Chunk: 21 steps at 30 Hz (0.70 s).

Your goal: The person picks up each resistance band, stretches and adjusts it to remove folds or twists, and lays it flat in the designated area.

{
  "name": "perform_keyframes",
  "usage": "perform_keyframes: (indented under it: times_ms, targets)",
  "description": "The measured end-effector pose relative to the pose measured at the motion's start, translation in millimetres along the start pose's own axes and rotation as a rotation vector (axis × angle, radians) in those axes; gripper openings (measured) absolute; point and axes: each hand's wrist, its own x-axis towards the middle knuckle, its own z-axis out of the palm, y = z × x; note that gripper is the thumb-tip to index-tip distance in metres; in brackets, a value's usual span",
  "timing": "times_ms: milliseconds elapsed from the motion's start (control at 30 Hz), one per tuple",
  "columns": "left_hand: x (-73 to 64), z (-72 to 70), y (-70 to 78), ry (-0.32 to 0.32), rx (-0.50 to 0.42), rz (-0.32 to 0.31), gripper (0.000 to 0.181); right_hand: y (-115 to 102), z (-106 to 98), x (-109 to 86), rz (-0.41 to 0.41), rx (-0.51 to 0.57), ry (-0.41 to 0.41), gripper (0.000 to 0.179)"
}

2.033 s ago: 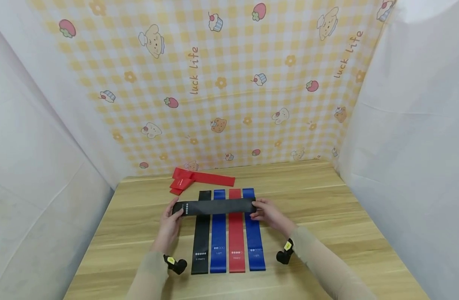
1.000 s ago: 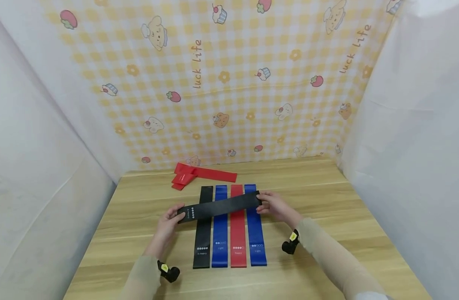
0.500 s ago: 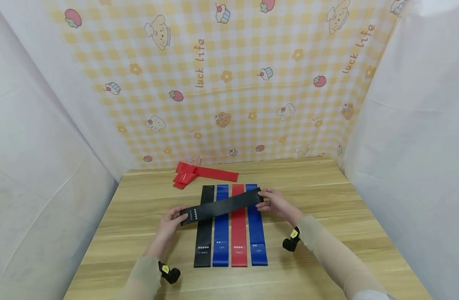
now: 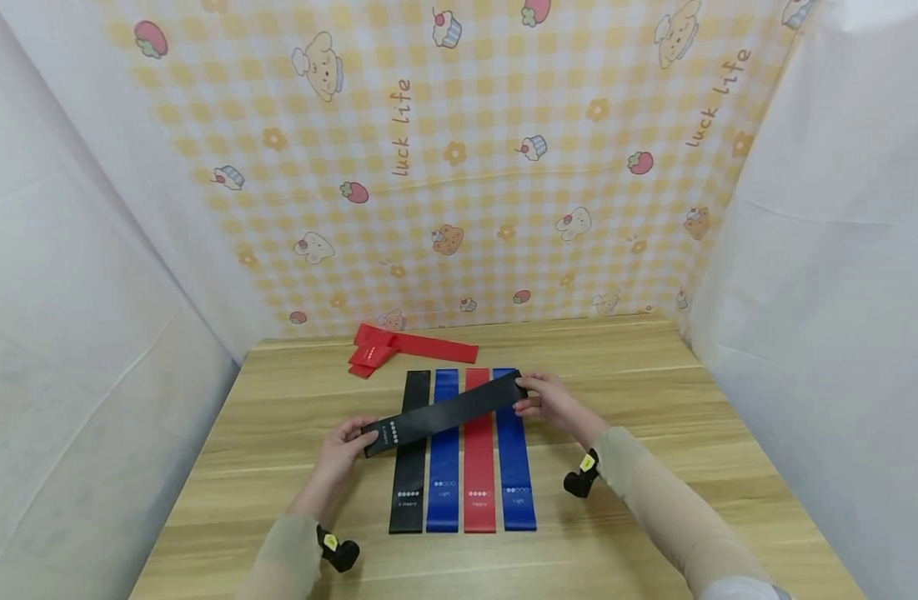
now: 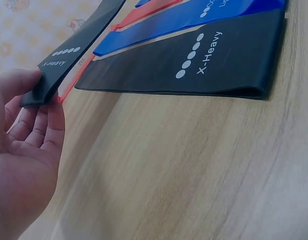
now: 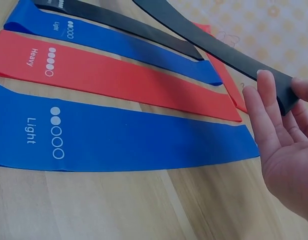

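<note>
A black X-Heavy resistance band [image 4: 447,413] is stretched out flat between both hands, slanting up to the right above a row of other bands. My left hand [image 4: 342,447] pinches its printed end between thumb and fingers. At the far end my right hand [image 4: 549,400] pinches the band the same way. Below lie, side by side from left to right, a second black band [image 4: 408,492], a blue Light band [image 4: 443,483], a red Heavy band [image 4: 479,475] and another blue Light band [image 4: 515,475]. The held band covers part of each.
Behind the row, red bands [image 4: 436,348] lie partly folded and overlapping near the back edge of the wooden table [image 4: 609,358]. A patterned yellow-check curtain [image 4: 459,192] hangs behind, with white cloth [image 4: 819,250] at both sides.
From nearly level, the held black band has tilted: its right end has moved up and away, its left end slightly down and towards me. Both hands keep their hold; the row lies still.
</note>
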Motion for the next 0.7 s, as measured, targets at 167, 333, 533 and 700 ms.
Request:
perform_keyframes:
  times_ms: [167,333,533,700]
  targets:
    - [0.3,0.7,1.4,-0.004,-0.004,-0.006,0.033,-3,-1,-0.3,-0.012,-0.007,0.022,0.024]
    - [0.0,0.2,-0.7,-0.029,-0.021,0.0,0.029,-4,-1,-0.3,-0.017,-0.011,0.029,0.02]
    - [-1.1,-0.1,-0.2,-0.034,-0.019,-0.001,0.028,-7,1,0.3,-0.028,-0.013,0.027,0.012]
    - [0.0,0.9,3.6,-0.049,0.012,0.011,0.031,-13,2,-2.0,-0.018,-0.005,0.037,0.027]
